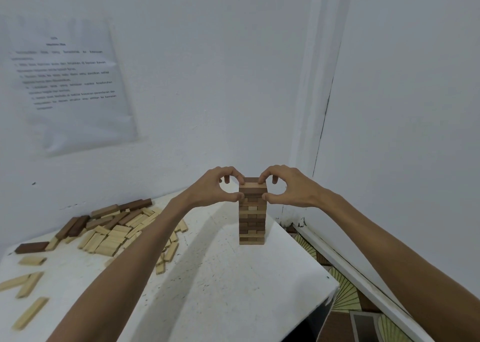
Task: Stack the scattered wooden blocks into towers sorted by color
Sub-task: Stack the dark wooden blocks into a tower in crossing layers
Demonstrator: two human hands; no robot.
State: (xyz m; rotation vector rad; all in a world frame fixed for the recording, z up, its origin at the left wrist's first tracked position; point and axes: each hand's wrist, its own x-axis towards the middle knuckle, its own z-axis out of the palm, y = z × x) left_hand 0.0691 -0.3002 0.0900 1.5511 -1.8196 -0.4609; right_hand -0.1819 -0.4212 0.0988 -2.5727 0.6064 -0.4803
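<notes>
Near the far corner of the white surface (233,295), the left hand (217,187) and right hand (287,187) are pinching the top layers of the upright brown-and-tan wooden block tower (252,221) from either side, likely squaring them; scattered blocks (111,235) are lying well apart

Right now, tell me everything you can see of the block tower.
The block tower is an upright stack of layered wooden blocks, brown mixed with some pale ones. It stands on the white table near its right edge. The left hand and right hand pinch its top layers from either side.
</notes>
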